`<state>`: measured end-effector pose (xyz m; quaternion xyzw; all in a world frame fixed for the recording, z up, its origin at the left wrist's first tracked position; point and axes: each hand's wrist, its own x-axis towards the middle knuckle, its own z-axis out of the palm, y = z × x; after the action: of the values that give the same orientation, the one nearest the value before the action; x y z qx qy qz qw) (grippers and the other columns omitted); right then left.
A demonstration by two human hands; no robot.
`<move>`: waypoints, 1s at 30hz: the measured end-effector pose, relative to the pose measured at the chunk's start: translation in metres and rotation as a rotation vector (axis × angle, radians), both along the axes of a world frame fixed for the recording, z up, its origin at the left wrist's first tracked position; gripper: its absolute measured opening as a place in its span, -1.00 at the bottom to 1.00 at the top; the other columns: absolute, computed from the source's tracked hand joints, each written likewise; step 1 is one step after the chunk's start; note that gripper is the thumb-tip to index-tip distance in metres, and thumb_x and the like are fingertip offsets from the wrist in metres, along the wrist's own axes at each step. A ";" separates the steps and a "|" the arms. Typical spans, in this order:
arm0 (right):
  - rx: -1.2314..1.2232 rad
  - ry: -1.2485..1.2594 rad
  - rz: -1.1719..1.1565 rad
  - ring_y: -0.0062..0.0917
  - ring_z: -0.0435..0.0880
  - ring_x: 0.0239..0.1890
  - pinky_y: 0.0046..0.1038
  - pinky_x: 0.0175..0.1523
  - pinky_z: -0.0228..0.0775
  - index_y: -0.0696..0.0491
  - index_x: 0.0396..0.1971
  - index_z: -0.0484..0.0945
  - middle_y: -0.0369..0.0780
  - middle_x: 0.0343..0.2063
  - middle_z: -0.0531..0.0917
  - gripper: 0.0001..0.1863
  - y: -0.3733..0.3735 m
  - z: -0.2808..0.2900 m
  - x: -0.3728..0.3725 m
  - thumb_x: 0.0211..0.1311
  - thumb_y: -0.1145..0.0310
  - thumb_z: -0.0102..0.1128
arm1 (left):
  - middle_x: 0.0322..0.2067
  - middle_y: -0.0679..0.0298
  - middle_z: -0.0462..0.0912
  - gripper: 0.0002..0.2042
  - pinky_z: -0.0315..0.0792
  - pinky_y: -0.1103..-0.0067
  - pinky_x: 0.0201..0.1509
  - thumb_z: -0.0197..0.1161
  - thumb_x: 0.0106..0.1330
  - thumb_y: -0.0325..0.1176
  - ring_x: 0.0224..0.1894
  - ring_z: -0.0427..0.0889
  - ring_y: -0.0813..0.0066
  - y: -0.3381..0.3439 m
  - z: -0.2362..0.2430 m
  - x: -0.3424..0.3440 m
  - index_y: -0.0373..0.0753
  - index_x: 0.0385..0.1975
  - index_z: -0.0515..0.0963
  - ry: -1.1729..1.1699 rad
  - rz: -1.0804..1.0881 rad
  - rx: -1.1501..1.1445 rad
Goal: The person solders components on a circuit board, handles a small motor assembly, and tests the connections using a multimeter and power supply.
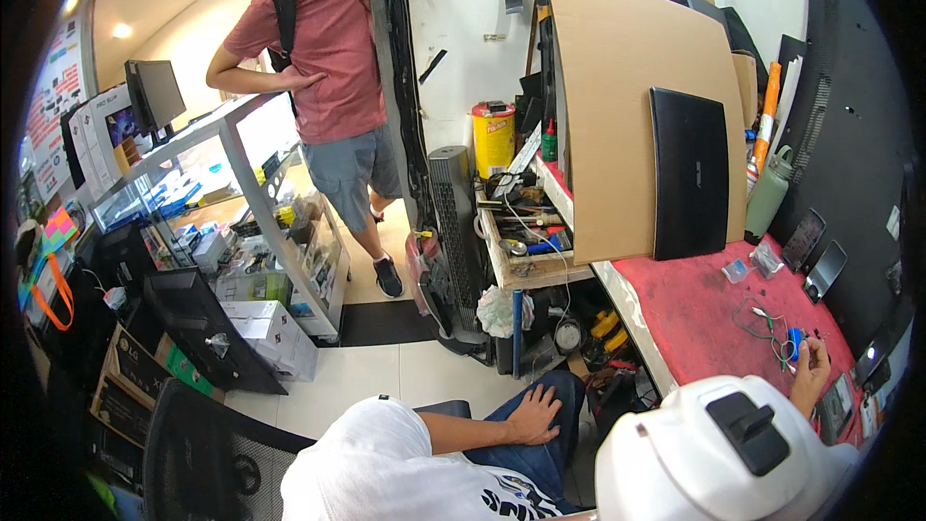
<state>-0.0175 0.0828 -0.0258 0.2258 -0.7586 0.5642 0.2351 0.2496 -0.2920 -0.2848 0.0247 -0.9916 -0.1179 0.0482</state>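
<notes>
My left hand [533, 415] lies flat on my jeans-covered leg [559, 400], its fingers spread, with nothing in it. On the right, my right hand [812, 369] is over the red work surface [675, 294], its fingers closed at a small blue object [795, 343]; its exact kind is too small to tell. A thin light-coloured cable [767, 323] lies loosely coiled just beyond these fingers. A white rounded housing with a black clip [748, 429] fills the lower right and hides most of my right forearm.
Phones [825, 270] lean along the dark wall beside a green bottle [769, 195]. A black laptop lid [691, 174] leans on cardboard [603, 116]. A tool drawer [526, 241] sticks out left of it. Across the tiled floor, a person [323, 68] stands by a glass counter [260, 193].
</notes>
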 end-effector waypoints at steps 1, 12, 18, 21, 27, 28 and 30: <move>0.019 0.029 0.021 -0.78 0.32 -0.44 -0.66 -0.35 0.13 0.09 -0.39 0.48 -0.45 -0.49 0.41 -0.87 0.002 0.001 -0.006 0.34 0.36 0.10 | 0.23 -0.26 0.23 -0.39 0.15 0.00 0.28 0.22 0.15 -0.01 0.27 0.20 -0.31 -0.005 -0.001 -0.008 -0.37 0.07 0.33 0.012 0.022 -0.020; 0.105 -0.795 0.666 -0.46 0.64 -0.42 -0.33 -0.20 0.59 0.13 -0.38 0.45 -0.26 -0.50 0.50 -0.79 0.027 0.058 0.022 0.28 0.27 0.07 | 0.25 -0.27 0.19 -0.42 0.03 0.03 0.36 0.27 0.10 -0.07 0.31 0.11 -0.33 -0.007 -0.012 -0.016 -0.39 0.00 0.38 -0.014 0.047 0.018; 0.053 -0.881 0.736 -0.47 0.63 -0.44 -0.30 -0.16 0.55 0.11 -0.36 0.41 -0.27 -0.49 0.49 -0.90 0.028 0.053 0.031 0.20 0.39 0.04 | 0.23 -0.30 0.19 -0.43 0.03 0.03 0.35 0.25 0.10 -0.08 0.29 0.12 -0.36 0.010 -0.008 -0.024 -0.41 -0.01 0.40 0.024 -0.028 -0.009; 0.084 -0.909 0.724 -0.46 0.63 -0.45 -0.33 -0.16 0.54 0.11 -0.39 0.40 -0.27 -0.50 0.49 -0.92 0.023 0.054 0.034 0.19 0.42 0.02 | 0.24 -0.30 0.18 -0.41 0.02 0.02 0.35 0.25 0.09 -0.06 0.30 0.11 -0.35 0.011 -0.011 -0.024 -0.41 0.00 0.40 0.033 -0.029 -0.025; 0.139 -0.896 0.640 -0.51 0.58 -0.43 -0.38 -0.19 0.52 0.11 -0.39 0.40 -0.27 -0.52 0.47 -0.93 0.017 0.055 0.033 0.20 0.43 0.04 | 0.26 -0.27 0.17 -0.39 -0.01 0.01 0.37 0.25 0.09 -0.03 0.33 0.06 -0.33 0.009 -0.009 -0.022 -0.39 0.02 0.40 -0.013 -0.008 -0.005; 0.152 -0.824 0.601 -0.56 0.58 -0.42 -0.45 -0.21 0.51 0.12 -0.35 0.44 -0.29 -0.50 0.50 -0.92 0.016 0.057 0.034 0.23 0.42 0.06 | 0.27 -0.27 0.17 -0.39 -0.02 0.01 0.37 0.25 0.09 -0.03 0.33 0.06 -0.32 0.008 -0.009 -0.022 -0.39 0.03 0.41 -0.018 -0.005 -0.003; 0.153 -0.610 0.459 -0.60 0.57 -0.43 -0.50 -0.23 0.50 0.12 -0.31 0.46 -0.30 -0.48 0.50 -0.90 0.010 0.054 0.032 0.26 0.41 0.08 | 0.27 -0.26 0.17 -0.40 -0.03 0.01 0.38 0.25 0.10 -0.03 0.33 0.05 -0.32 0.008 -0.009 -0.022 -0.38 0.03 0.41 -0.022 0.001 -0.001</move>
<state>0.0140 0.0931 0.0277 0.2283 -0.7634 0.5850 -0.1510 0.2279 -0.2839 -0.2939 0.0266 -0.9921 -0.1169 0.0372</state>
